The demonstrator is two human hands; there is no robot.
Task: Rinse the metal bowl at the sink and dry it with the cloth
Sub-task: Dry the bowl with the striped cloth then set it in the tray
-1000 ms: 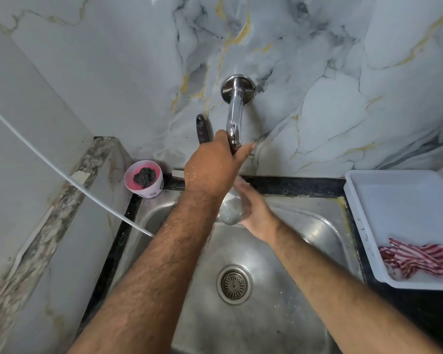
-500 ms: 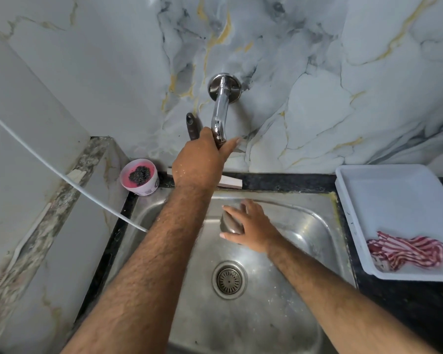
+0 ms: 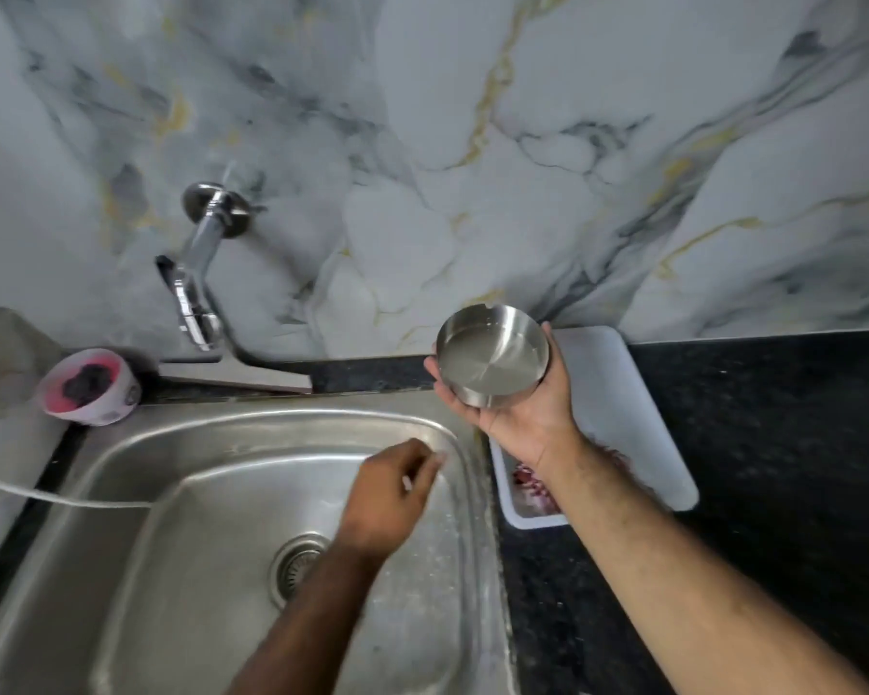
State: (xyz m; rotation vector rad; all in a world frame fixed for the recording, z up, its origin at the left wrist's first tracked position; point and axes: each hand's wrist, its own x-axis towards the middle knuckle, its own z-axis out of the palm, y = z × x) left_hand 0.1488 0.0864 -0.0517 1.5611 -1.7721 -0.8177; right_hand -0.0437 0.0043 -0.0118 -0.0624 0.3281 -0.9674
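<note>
Marble-patterned wall [image 3: 472, 143], grey and white with gold veins, is backing a black speckled bench [image 3: 773, 418]. A steel sink [image 3: 181, 569] is sitting sunk into the bench, its round drain [image 3: 297, 569] partly showing beside the left forearm. A chrome tap [image 3: 199, 273] is projecting from the wall above the sink's back left corner. A small pink tub [image 3: 91, 386] with a dark scrubber inside is standing at the sink's back left edge, and a white cord [image 3: 46, 494] is crossing the left rim. A white tray [image 3: 638, 418] is lying on the bench just right of the sink, with a red-and-white striped cloth [image 3: 528, 486] in it, mostly hidden by the right forearm. The right hand [image 3: 523, 413] is cupping the metal bowl [image 3: 492, 356] from beneath, tilted, above the tray's near-left part. The left hand [image 3: 390, 494] is hanging over the sink basin, fingers loosely curled and holding nothing.
</note>
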